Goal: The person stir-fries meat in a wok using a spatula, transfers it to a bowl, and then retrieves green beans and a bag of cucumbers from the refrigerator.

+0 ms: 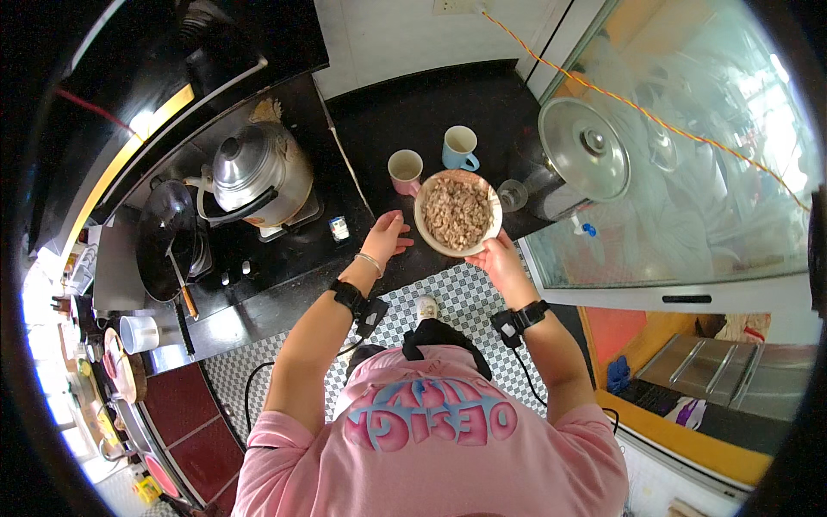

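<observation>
A round bowl heaped with brownish, crumbly food, perhaps minced meat, is held by its near right rim in my right hand. It appears above the front of the black counter, though its exact height is hard to judge. My left hand is just left of the bowl, apart from it, fingers spread and holding nothing. Beyond the bowl stand a pink mug and a light blue mug. To its right is a clear drinking glass.
A large metal kettle sits on the stove at left, beside a black wok with a wooden-handled spatula. A lidded metal pot stands at right near the glass door. A twisted cord crosses above.
</observation>
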The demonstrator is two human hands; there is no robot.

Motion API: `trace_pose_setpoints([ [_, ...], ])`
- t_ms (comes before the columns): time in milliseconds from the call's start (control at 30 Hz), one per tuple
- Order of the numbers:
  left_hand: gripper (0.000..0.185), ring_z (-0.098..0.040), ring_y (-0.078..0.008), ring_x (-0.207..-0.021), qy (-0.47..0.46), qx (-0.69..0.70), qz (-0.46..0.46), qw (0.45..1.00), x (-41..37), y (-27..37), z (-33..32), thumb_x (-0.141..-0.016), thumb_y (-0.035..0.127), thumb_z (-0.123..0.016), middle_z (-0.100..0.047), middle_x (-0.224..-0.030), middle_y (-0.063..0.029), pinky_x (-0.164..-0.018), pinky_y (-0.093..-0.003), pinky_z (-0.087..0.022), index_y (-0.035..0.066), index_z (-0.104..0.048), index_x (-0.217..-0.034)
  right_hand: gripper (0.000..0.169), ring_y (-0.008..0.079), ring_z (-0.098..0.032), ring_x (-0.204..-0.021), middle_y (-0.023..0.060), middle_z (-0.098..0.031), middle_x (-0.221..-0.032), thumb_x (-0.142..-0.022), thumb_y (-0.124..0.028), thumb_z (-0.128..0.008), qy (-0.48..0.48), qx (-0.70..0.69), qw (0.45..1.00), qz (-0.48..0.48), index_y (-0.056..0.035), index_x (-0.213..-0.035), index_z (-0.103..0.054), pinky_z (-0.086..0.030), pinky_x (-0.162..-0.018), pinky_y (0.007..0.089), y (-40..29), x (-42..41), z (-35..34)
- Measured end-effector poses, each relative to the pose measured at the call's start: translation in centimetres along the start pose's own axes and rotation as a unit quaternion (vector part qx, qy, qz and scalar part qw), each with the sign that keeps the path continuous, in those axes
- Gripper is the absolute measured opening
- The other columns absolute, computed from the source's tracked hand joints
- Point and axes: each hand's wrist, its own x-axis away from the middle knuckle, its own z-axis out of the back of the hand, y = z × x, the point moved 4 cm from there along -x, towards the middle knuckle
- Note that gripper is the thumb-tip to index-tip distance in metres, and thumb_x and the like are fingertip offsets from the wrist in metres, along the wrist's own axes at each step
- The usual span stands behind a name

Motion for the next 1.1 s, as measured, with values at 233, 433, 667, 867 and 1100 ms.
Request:
trace_pose_setpoints([
  [233, 0.046, -0.062, -0.0162, -0.079, 0.019, -0.039, 0.017, 0.999, -5.7, 1.9, -3.6, -0.095, 0.033, -0.045, -0.058, -0.110, -0.0071, -0.071, -0.0305, -0.048, 0.013, -0.038, -0.136, 0.033, 0.0265, -0.064, -0.091, 0.0126, -0.059, -0.109, -0.089, -0.008, -0.042, -0.067, -0.029, 0.997, 0.015, -0.0093, -0.122, -0.042, -0.054, -0.076, 0.0396, -5.5, -7.9, 0.0],
  [433, 0.042, -0.058, -0.0182, -0.085, 0.036, -0.139, -0.112, 0.983, -11.6, -0.3, -3.2, -0.093, 0.023, -0.049, -0.057, -0.097, -0.0060, -0.078, -0.0315, -0.047, 0.011, -0.042, -0.133, 0.039, 0.0307, -0.059, -0.103, 0.0145, -0.053, -0.120, -0.089, -0.009, -0.043, -0.135, -0.035, 0.990, 0.000, -0.0118, -0.128, -0.036, -0.048, -0.087, 0.0442, -8.3, -14.5, -4.5],
  [667, 0.044, -0.056, -0.0284, -0.108, 0.048, -0.333, -0.138, 0.932, -10.8, 0.9, -2.5, -0.093, 0.019, -0.048, -0.057, -0.118, -0.0162, -0.087, -0.0342, -0.045, 0.010, -0.041, -0.135, 0.044, 0.0306, -0.056, -0.111, 0.0148, -0.048, -0.128, -0.093, -0.015, -0.041, -0.183, -0.022, 0.982, -0.033, -0.0124, -0.135, -0.027, -0.040, -0.097, 0.0472, -7.4, -22.2, -9.5],
  [867, 0.043, -0.056, -0.0332, -0.110, 0.089, -0.284, -0.175, 0.938, -9.3, 0.5, -1.8, -0.091, 0.015, -0.049, -0.058, -0.119, -0.0168, -0.086, -0.0372, -0.046, 0.009, -0.041, -0.133, 0.044, 0.0312, -0.051, -0.115, 0.0151, -0.051, -0.126, -0.088, -0.011, -0.043, -0.144, -0.031, 0.987, -0.060, -0.0143, -0.131, -0.032, -0.038, -0.096, 0.0432, -4.5, -25.4, -11.4],
  [1100, 0.040, -0.058, -0.0326, -0.105, 0.099, -0.345, -0.142, 0.922, -6.4, 1.3, -0.7, -0.091, 0.015, -0.049, -0.060, -0.115, -0.0172, -0.085, -0.0364, -0.047, 0.008, -0.046, -0.131, 0.041, 0.0292, -0.055, -0.109, 0.0103, -0.055, -0.120, -0.087, -0.020, -0.045, -0.113, 0.031, 0.993, -0.031, -0.0173, -0.127, -0.035, -0.031, -0.095, 0.0485, -2.2, -28.2, -9.1],
])
